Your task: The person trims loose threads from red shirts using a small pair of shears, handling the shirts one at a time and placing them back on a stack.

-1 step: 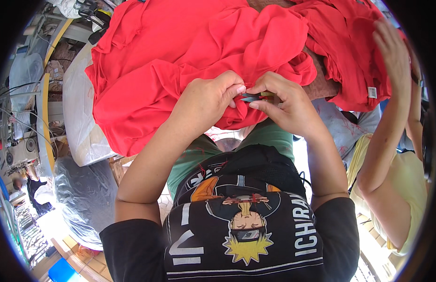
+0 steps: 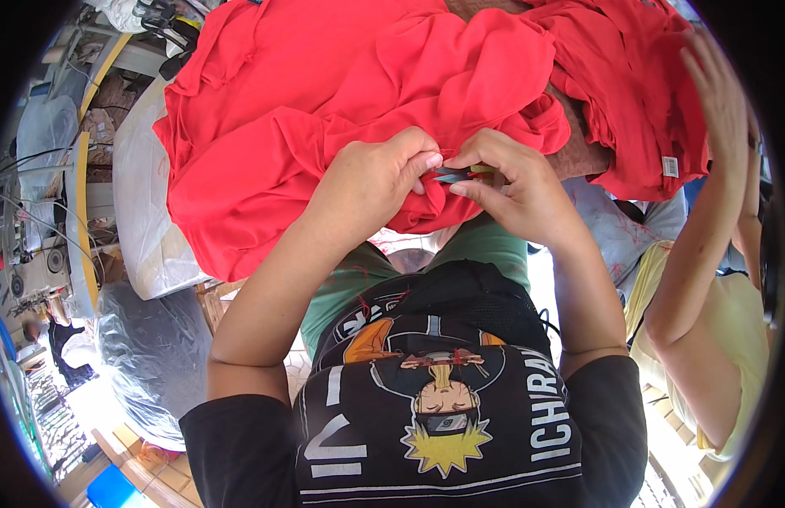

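Note:
A large red garment (image 2: 265,169) lies in loose folds across the work surface and hangs over its near edge. My left hand (image 2: 378,173) is closed at that edge, pinching a bit of the red cloth between thumb and fingers. Close against its fingertips, my right hand (image 2: 521,184) grips a pair of thread snips (image 2: 451,177) with grey-blue blades pointing left. The handle is mostly covered by my fingers, with a little yellow-green showing. Fine red threads show near the fingertips, but whether the blades touch one is too small to tell.
On the right a co-worker's raised hand (image 2: 721,102) is beside another red garment (image 2: 625,102) with a white tag. Brown cloth (image 2: 578,144) lies between the two garments. Plastic-wrapped bundles (image 2: 151,364) stand at left, near a yellow-edged frame (image 2: 83,212) and machinery.
The co-worker's hand at the right has shifted slightly right, away from the red cloth. My two hands, the snips and the garment look unmoved.

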Demonstrator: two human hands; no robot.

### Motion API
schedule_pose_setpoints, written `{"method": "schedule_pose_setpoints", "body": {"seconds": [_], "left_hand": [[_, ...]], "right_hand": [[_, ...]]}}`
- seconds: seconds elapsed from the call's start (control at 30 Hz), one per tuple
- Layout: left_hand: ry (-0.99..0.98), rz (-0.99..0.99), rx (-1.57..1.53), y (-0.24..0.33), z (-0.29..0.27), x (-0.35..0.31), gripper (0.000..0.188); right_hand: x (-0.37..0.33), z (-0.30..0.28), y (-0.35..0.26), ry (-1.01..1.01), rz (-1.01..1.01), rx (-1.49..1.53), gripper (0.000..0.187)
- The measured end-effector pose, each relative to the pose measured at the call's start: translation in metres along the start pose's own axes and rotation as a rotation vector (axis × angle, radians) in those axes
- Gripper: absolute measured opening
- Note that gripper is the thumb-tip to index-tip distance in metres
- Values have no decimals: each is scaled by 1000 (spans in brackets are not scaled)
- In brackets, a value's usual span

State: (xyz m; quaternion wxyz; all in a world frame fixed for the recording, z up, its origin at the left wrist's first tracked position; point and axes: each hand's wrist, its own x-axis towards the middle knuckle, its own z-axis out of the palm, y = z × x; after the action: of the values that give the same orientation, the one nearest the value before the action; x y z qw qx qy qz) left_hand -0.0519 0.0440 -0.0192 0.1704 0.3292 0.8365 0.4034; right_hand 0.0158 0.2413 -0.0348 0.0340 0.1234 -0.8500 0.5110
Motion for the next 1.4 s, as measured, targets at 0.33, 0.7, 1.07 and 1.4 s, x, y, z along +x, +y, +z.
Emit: {"method": "schedule_pose_setpoints", "body": {"seconds": [0.33, 0.7, 1.07, 1.4], "left_hand": [[15, 12, 23, 0, 2, 0, 16], [75, 13, 121, 11, -3, -2, 13], [-144, 91, -81, 33, -77, -56, 21], [208, 109, 248, -14, 17, -40, 12]], "right_hand": [[2, 1, -2, -12, -10, -24, 20], [0, -4, -9, -18, -76, -262, 18], [-5, -7, -24, -139, 485, -7, 27], [-6, 9, -9, -93, 520, 267, 20]]}}
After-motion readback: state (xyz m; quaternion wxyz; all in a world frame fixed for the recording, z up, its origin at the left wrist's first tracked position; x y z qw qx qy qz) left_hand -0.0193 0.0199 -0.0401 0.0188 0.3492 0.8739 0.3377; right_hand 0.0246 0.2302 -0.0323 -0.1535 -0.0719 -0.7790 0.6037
